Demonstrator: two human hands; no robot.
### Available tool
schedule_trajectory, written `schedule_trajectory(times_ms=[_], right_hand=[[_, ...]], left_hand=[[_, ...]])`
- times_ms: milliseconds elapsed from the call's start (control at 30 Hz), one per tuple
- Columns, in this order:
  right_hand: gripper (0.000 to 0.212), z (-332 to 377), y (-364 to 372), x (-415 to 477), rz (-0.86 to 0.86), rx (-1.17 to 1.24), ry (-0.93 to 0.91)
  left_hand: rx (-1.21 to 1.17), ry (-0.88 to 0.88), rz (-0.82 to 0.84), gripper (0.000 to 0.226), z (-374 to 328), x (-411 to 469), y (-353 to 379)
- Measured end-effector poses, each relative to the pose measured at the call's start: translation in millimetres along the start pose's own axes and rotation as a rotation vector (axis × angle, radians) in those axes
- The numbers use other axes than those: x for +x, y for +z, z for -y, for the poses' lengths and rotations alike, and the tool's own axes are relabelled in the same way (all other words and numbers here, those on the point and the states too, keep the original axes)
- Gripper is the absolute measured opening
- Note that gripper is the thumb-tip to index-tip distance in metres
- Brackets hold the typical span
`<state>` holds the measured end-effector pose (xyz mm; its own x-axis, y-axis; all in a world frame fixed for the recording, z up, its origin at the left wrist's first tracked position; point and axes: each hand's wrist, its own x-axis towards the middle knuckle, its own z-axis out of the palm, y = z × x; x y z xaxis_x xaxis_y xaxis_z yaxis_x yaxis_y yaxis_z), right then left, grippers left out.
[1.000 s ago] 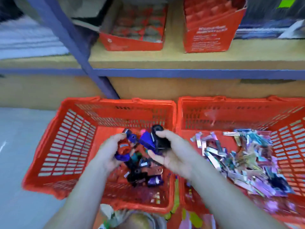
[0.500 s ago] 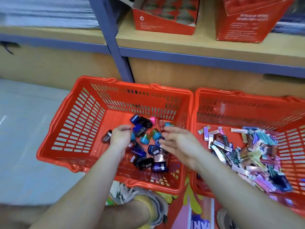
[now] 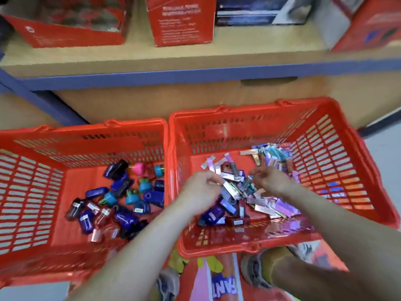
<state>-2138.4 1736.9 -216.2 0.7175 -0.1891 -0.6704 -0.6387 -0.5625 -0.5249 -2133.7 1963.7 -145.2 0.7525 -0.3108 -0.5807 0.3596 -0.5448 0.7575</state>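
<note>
Two orange plastic baskets stand side by side on the floor. The left basket [image 3: 86, 129] holds several small bottles and caps [image 3: 121, 192] in blue, purple, teal and pink. The right basket [image 3: 260, 105] holds a heap of shiny flat packets [image 3: 267, 203] and a few blue bottles. Both hands are over that heap. My left hand [image 3: 201, 190] hovers at its left side with fingers curled, blurred by motion. My right hand [image 3: 271, 181] reaches into the pile with loosely bent fingers. No item shows plainly in either hand.
A wooden shelf with a blue edge [image 3: 195, 61] runs behind the baskets and carries red cardboard boxes [image 3: 180, 20] and a dark box [image 3: 260, 11]. A shoe [image 3: 253, 272] and a printed sheet [image 3: 223, 285] lie below the right basket.
Both hands held dark and purple bottles over the left basket, let them go there, then moved right to the packet heap in the right basket. The view swung right.
</note>
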Motion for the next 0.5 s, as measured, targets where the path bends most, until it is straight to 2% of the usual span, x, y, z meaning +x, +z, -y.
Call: schedule_trajectory(times_ms=[100, 167, 233, 333, 400, 500], right_hand=[[0.039, -8.4, 8.8, 16.5, -0.031, -0.163, -0.052], [0.058, -6.7, 15.2, 22.2, 0.07, -0.264, -0.115], [0.074, -5.2, 23.3, 29.1, 0.141, -0.477, -0.221], [0.076, -4.9, 35.9, 36.3, 0.206, -0.763, -0.32], [0.073, -10.2, 40.2, 45.7, 0.195, -0.794, -0.292], [0.07, -21.9, 35.0, 57.8, 0.075, -0.701, -0.212]], left_hand=[[0.294, -0.107, 0.067, 0.024, 23.1, 40.0, 35.5], [0.553, -0.173, 0.159, 0.024, 37.1, 56.7, 51.9], [0.762, -0.225, 0.222, 0.034, 55.4, 66.3, 64.2], [0.823, -0.285, 0.249, 0.042, 85.8, 76.8, 81.2], [0.826, -0.301, 0.231, 0.038, 98.4, 81.8, 90.0], [0.866, -0.285, 0.178, 0.043, 97.4, 87.1, 92.7]])
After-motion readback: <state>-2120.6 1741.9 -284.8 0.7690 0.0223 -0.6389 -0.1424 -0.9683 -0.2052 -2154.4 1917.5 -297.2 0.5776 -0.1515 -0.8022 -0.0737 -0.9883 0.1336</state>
